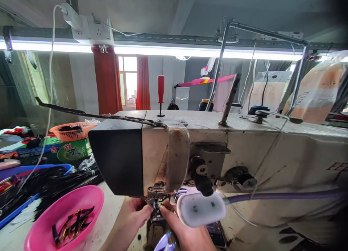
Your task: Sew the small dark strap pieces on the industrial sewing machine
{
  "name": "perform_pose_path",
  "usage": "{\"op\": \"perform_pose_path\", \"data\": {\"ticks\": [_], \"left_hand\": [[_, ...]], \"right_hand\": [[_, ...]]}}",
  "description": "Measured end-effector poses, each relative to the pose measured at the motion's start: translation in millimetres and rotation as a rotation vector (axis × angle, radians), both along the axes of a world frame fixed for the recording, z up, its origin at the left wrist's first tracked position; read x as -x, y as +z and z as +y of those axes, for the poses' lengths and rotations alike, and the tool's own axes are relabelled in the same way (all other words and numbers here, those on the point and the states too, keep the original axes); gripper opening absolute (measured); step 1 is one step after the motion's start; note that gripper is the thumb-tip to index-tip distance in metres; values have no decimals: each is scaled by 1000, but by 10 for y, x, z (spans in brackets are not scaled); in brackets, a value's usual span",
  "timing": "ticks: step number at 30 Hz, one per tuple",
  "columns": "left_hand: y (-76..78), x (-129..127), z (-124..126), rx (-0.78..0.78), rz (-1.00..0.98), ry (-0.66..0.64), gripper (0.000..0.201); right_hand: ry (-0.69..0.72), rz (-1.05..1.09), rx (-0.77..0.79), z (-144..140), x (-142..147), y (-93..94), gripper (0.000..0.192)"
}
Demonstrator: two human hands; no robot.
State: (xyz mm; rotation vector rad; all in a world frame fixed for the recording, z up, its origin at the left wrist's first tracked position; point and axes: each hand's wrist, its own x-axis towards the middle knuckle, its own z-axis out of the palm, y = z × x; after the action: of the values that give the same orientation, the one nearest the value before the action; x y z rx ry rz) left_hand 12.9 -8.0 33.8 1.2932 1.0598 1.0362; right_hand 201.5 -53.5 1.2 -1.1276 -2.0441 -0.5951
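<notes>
My left hand [133, 215] is at the needle area of an industrial sewing machine [157, 153], its thumb and fingers pinched together from the left side. My right hand [187, 227] meets it from the right, its thumb and fingertips close to the presser foot [156, 209]. What lies between the fingertips is too small to make out. A white lamp head [201, 208] hides part of my right hand. Below the fingers stands the narrow machine bed [156, 231], with a shiny purple-silver thing [166, 241] in front of it.
At the left stands a pink bowl [94, 202] with small black and gold pieces in it. Behind it lie black strips [54, 184] and an orange basket [70, 131]. A red-handled screwdriver [161, 90] stands upright on the machine top. A phone [217, 233] lies at the right.
</notes>
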Motion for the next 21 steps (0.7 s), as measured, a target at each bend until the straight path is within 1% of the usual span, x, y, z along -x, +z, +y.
{"op": "perform_pose_path", "data": {"ticks": [5,8,12,15,18,21], "left_hand": [[83,-6,-28,25,-35,-30,30],[78,-3,-21,42,-54,-44,29],[33,17,20,70,-61,-74,28],[8,40,42,56,-70,-94,22],[20,43,40,30,-70,-101,16],[50,18,25,42,-86,-109,16]], "right_hand": [[25,-5,61,-45,-49,45,51],[43,1,92,-37,-53,44,52],[42,15,131,-45,-62,5,53],[44,21,162,-50,-76,-30,56],[58,23,182,-37,-106,-48,58],[80,23,173,-20,-136,-49,55]]}}
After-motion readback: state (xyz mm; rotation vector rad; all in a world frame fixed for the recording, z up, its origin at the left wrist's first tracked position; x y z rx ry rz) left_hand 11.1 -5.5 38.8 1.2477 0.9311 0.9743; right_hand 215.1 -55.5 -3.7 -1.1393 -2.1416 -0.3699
